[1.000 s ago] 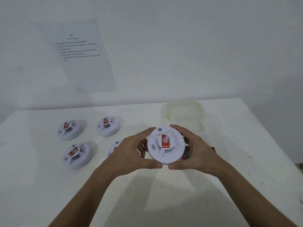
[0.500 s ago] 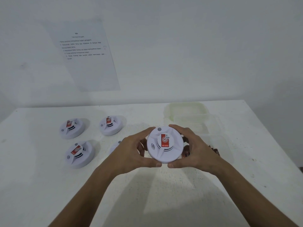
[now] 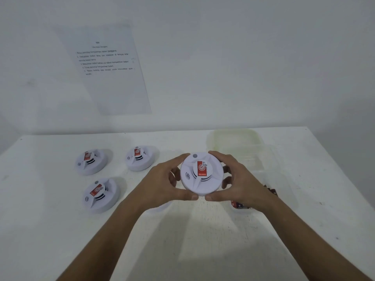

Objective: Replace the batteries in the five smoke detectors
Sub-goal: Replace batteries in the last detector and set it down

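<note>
A white-painted wall carried a printed white instruction sheet [image 3: 109, 65], and below it stood the white worktop [image 3: 203, 240] on which we worked. We held one round white plastic smoke detector [image 3: 202, 173] clear of the worktop, above its middle, a little toward the right edge. Our left hand [image 3: 162, 183] gripped its left rim and our right hand [image 3: 241, 185] its right rim, the fingers of both curled round the edge and the two thumbs nearly meeting at the near side.

The detector was a flat disc with no long axis across its face; its short axis ran through the face, which was turned up and toward us. Its red label [image 3: 202, 168] ran near to far, and the small grey button [image 3: 195, 155] lay at the far rim.

We judged the step in hand to be opening the housing. To do it well we would keep the grip on the rim, not the raised centre, turn the back toward us, and twist or unclip the base with even pressure from both hands.

Three further round white smoke detectors lay face up toward the left edge: one at far left [image 3: 90, 161], one farther in [image 3: 140, 158], one nearer us [image 3: 100, 194]. A fifth was hidden behind our left hand, if present at all. Two clear plastic containers stood toward the right edge, the far one [image 3: 233, 138] seemingly empty, the near one [image 3: 284, 189] holding small dark items we took for batteries [image 3: 239, 205].
</note>
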### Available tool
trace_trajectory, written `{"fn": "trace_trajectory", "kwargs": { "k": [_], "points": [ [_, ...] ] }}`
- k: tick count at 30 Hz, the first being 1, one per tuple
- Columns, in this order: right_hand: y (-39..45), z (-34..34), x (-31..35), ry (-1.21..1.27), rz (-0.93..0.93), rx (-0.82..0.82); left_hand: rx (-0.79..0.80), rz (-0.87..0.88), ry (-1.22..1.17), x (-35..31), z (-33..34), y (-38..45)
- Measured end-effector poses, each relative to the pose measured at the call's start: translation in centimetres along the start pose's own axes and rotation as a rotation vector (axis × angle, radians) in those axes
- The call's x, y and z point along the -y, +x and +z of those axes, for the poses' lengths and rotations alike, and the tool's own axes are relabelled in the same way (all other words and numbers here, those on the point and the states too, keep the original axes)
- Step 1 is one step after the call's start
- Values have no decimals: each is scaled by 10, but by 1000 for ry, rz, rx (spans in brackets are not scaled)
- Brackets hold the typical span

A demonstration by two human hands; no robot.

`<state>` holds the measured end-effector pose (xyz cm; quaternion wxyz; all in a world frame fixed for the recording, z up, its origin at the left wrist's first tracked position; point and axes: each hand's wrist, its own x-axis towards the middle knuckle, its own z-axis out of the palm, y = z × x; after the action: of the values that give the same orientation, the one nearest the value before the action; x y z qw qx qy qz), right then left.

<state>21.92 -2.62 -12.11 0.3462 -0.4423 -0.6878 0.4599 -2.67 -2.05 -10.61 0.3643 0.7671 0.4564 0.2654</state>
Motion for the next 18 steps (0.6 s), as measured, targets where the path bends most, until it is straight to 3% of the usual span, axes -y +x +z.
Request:
{"fn": "trace_trajectory", "kwargs": {
  "k": [11, 18],
  "points": [
    [78, 10, 1, -92, 48, -42, -99, -98, 63, 40, -28, 55],
    [113, 24, -17, -162, 163, -18, -23, -194, 1, 72, -29, 80]
  ]
}}
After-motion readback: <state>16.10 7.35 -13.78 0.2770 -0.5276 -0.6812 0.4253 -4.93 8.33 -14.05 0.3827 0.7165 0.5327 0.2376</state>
